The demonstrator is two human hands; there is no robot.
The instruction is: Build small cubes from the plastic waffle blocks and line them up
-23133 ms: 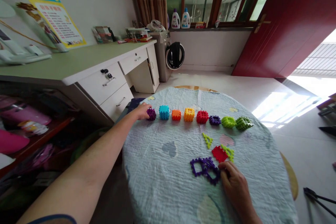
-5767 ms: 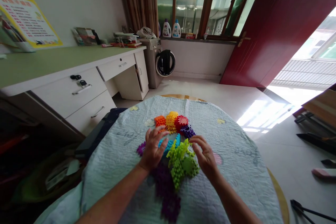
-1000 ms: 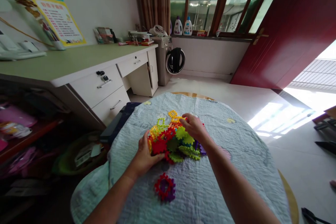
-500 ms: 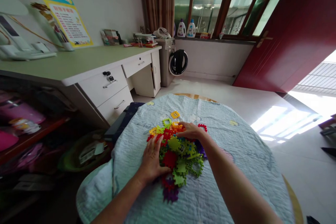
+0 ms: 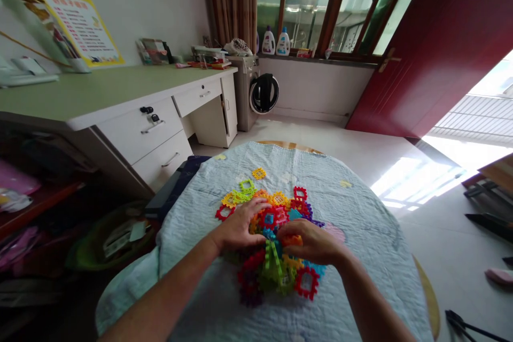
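Bright plastic toy pieces [image 5: 285, 277] lie heaped in the middle of a cloth [image 5: 360, 214] spread over the round counter [image 5: 426, 291], right in front of the person and between both hands, probably because that spot is easiest to reach from either side. The left hand [image 5: 240, 226] bends over the heap's left side, its thumb well apart from its fingers and toy pieces showing in the gap; it clenches nothing, and the curved shape looks suited to keeping loose pieces from sliding outward. Across from it, the right hand [image 5: 312, 241] curls low over an orange piece [image 5: 292, 240], touching or almost touching it; the fingertips are partly hidden, so I cannot tell whether they grasp it. Together the two hands seem to fence in the heap. Between them sits a red piece [image 5: 280, 215] near the top, and below it a green piece [image 5: 273, 264] stands tilted, apparently propped up by its neighbours. A yellow square [image 5: 258, 173] lies flat and apart beyond the far edge, and a red frame [image 5: 298, 282] rests at the near right corner. The soft, wrinkled cloth likely gives the small toothed edges some grip.
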